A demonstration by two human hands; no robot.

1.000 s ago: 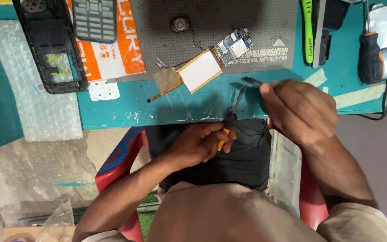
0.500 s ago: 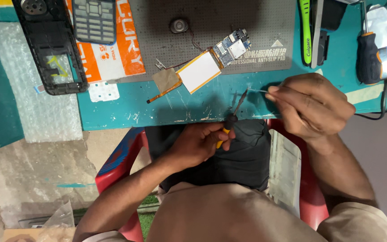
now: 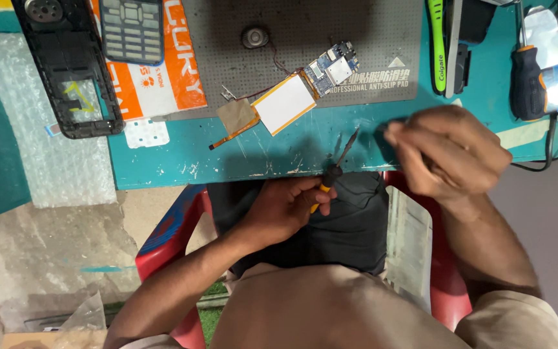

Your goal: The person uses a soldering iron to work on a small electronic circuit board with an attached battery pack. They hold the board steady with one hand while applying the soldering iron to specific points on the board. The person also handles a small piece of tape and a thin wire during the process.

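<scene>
A small screwdriver [image 3: 335, 173] with a yellow and black handle is gripped in the closed left hand [image 3: 284, 208], nearest, just off the table's near edge, its tip resting on the teal table [image 3: 163, 161]; further right, the right hand [image 3: 447, 152] is blurred, fingers pinched together, and whether anything is held cannot be told; beyond, a circuit board [image 3: 332, 66] with a white panel [image 3: 285, 103] lies on a grey mat [image 3: 305, 32]; far left, a black phone frame [image 3: 66, 71] and keypad [image 3: 132, 29] are seen.
</scene>
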